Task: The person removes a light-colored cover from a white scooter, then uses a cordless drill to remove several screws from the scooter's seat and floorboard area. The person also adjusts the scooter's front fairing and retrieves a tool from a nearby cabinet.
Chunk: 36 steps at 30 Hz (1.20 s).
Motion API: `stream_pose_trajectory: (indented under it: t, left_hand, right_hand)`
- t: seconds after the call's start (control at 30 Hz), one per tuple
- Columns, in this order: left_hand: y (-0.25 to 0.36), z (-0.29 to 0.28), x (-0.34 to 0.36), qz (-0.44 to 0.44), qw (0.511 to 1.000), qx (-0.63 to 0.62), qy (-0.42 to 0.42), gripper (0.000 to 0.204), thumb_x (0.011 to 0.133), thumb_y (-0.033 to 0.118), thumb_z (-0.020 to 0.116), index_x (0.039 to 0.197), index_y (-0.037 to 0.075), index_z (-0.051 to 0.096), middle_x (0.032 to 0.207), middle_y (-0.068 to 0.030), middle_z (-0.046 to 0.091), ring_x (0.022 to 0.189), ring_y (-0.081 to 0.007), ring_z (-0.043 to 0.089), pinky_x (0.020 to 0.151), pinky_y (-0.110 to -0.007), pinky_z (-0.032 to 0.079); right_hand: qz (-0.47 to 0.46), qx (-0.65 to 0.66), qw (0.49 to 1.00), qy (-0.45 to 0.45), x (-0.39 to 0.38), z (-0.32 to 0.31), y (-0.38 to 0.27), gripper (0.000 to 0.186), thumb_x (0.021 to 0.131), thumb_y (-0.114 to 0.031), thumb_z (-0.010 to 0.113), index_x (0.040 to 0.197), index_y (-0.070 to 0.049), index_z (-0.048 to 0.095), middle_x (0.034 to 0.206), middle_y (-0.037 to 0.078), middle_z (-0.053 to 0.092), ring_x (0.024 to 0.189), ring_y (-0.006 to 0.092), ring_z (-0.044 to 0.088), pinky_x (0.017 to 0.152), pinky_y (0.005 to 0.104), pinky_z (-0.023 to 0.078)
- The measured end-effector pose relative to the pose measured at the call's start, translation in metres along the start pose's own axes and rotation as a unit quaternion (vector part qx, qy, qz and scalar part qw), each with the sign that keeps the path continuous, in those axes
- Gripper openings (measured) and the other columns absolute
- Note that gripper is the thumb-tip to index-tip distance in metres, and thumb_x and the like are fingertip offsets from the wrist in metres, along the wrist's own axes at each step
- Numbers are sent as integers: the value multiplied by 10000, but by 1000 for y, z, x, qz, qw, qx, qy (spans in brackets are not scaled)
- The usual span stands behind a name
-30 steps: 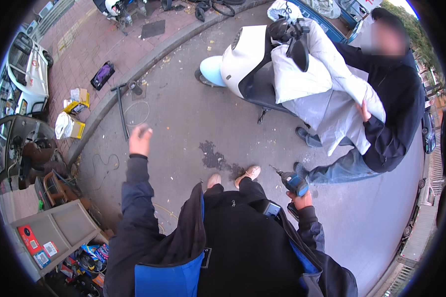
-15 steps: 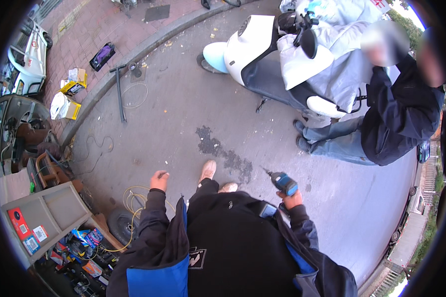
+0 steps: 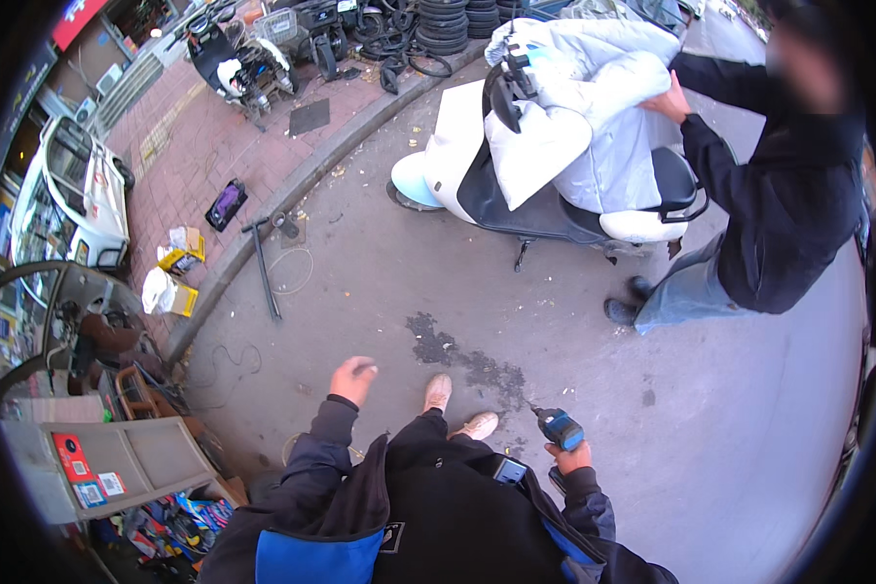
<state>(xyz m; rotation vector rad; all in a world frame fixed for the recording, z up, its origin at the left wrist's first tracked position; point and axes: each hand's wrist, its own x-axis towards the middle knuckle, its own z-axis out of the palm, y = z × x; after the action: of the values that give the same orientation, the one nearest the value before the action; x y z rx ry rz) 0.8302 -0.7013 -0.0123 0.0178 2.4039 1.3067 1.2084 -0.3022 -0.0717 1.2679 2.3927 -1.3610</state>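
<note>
In my right hand is a blue and black cordless drill, held by its handle with the bit pointing forward and slightly left. My left hand hangs over the pavement ahead of my left side, its fingers curled together. Something small and dark shows at those fingertips, too small to name. Beyond my shoes stands a white scooter with a silver-grey padded cover over its handlebar and front. A person in a dark jacket at its rear grips the cover with a hand.
At left, a grey metal cabinet stands over piled colourful packages. A T-shaped metal bar lies near the kerb. Yellow boxes and a purple-and-black tray rest on the brick sidewalk. Stacked tyres stand at the back.
My view has tilted up and shifted, bringing tyres and a parked motorbike into sight. The person now reaches farther forward over the cover. The drill stays in my right hand; my left remains curled.
</note>
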Motion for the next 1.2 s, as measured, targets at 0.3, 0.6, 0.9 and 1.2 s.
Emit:
stream_pose_trajectory:
  t: [0.3,0.6,0.9,1.2]
  left_hand:
    - [59,41,-12,78,995,24,-63,315,959,150,739,1224,-16,701,1187,-166,748,1142,-246,714,1012,-372,549]
    - [66,58,-3,138,985,-33,-99,311,961,171,750,1213,-5,704,1161,-140,745,1104,-211,702,978,-352,543]
    - [46,77,72,142,970,-73,-185,307,941,148,751,1212,8,716,1161,-133,750,1088,-209,692,980,-376,548]
    - [91,113,132,192,953,-110,-205,247,910,88,717,1126,-32,728,1055,-120,757,989,-201,712,933,-352,560]
  right_hand:
    - [1,61,997,47,-24,1,47,285,787,-155,869,1023,-26,773,768,97,751,635,213,707,631,390,568]
    - [43,-2,999,18,-11,-13,14,390,791,-278,884,1065,-24,775,952,197,773,918,355,741,810,452,576]
    - [94,-79,983,137,-23,-29,-80,560,762,-543,857,999,-41,785,950,272,750,934,448,734,834,523,598]
    - [142,-27,970,195,-45,-58,-98,468,798,-489,830,969,-57,770,921,258,746,890,435,724,804,504,586]
